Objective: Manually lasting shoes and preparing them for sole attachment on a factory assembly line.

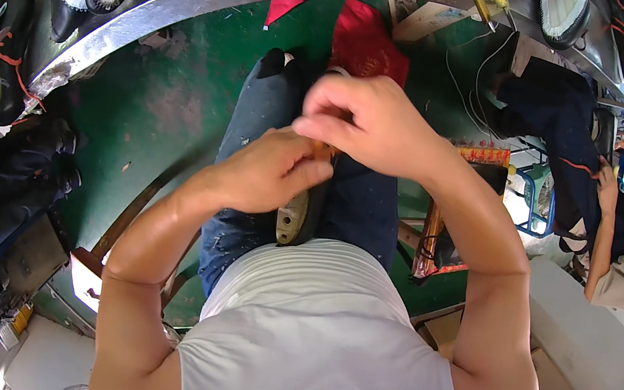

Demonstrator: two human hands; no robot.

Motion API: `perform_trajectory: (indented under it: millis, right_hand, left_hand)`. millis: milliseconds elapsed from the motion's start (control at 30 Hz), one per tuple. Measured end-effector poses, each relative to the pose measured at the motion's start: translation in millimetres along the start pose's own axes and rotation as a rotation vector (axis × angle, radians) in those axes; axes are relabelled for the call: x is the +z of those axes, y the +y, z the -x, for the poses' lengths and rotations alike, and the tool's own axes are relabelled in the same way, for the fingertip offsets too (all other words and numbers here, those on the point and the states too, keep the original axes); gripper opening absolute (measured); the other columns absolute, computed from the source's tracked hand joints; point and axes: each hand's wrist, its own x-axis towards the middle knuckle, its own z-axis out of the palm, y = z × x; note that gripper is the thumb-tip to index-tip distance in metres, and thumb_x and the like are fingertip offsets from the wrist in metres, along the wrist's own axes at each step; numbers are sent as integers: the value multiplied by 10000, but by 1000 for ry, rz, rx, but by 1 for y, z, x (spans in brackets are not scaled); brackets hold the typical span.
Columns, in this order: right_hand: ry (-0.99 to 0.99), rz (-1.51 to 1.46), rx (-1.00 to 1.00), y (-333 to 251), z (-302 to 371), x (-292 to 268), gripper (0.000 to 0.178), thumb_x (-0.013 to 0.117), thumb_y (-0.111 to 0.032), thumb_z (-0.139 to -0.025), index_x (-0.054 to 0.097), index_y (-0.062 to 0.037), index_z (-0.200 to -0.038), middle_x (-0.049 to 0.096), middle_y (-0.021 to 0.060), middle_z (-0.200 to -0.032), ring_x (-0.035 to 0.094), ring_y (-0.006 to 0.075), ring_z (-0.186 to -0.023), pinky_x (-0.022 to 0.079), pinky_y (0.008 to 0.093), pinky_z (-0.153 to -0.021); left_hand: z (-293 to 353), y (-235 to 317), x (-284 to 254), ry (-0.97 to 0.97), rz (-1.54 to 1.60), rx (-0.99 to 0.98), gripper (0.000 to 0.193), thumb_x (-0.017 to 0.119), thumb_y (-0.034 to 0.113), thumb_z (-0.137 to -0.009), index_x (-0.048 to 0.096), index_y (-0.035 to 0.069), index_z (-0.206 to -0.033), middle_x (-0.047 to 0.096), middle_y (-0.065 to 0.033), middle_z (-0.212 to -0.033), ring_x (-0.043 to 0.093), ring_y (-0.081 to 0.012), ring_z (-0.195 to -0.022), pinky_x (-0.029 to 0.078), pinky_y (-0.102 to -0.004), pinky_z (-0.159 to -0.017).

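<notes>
Dark, narrow shoe [301,222] with a tan, two-holed near end lies lengthwise on speckled blue trousers [249,116]. Left hand [267,171] curls round its middle, thumb on top; right hand [372,127] arches at its far end, fingers bent, hold unclear.

There's one vest [337,346], one shoe [293,221] in lap [362,211], two red cloths [365,40] beyond.
</notes>
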Motion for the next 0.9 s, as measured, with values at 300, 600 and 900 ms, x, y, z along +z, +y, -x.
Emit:
perform_trajectory:
  millis: [300,600,900]
  right_hand:
    - [-67,-720,666,45,20,33,371,447,-255,-1038,559,19,-1262,657,116,-1047,658,147,-768,517,289,-633]
    - [7,15,106,61,34,36,161,641,-126,-908,714,-8,-990,703,48,-769,657,141,-669,504,318,-598]
    - [-343,-264,499,26,80,24,136,655,-124,-881,698,1,-910,663,114,-755,654,248,-709,493,333,-641]
  left_hand:
    - [-10,-39,-25,-52,233,173,66,692,37,-824,704,24,-888,690,-57,-938,642,-170,-900,518,-325,-751]
    - [2,-63,-2,471,-252,543,115,718,23,-823,710,31,-937,672,-93,-946,615,-239,-765,494,-337,-618]
    - [2,-75,3,57,1310,-524,349,509,380,-1024,608,59,-930,683,-117,-956,520,-106,-599,355,-220,-487]
